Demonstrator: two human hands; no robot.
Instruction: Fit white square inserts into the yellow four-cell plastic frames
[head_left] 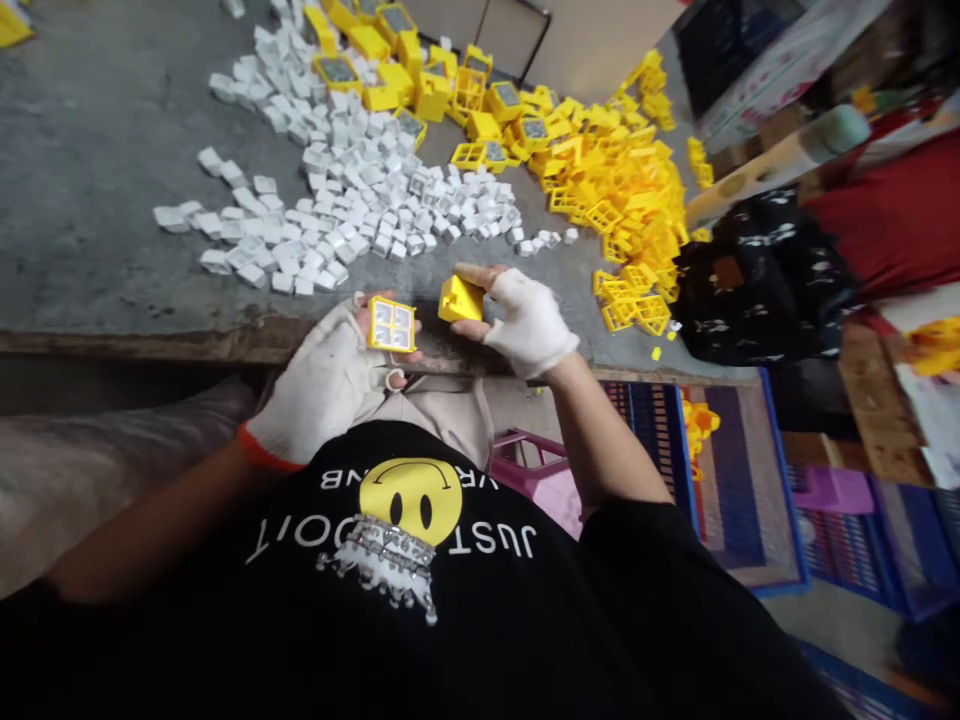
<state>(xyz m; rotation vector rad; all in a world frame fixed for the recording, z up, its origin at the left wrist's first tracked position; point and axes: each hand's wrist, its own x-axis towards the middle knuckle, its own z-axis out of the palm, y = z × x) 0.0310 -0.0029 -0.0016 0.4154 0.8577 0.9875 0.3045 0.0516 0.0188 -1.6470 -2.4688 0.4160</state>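
Lying across the fingers of my gloved left hand [330, 375] is a yellow four-pane frame [391, 325] with clear or white pieces behind its panes. My right hand [525, 318], in a white fingerless glove, pinches a small yellow plastic box [460, 299] between thumb and fingers. Both hands are above the table's front edge, the box a little apart from the frame. Beyond them spreads a heap of small white pieces [390, 190]. To the right lies a pile of yellow frames and parts [615, 170].
Yellow boxes with grey panels [431, 95] sit at the back of the grey table [112, 200]. A black patterned bag [757, 280] is at the right. Below the edge stand blue crates [787, 500] and a pink plastic stool [536, 465].
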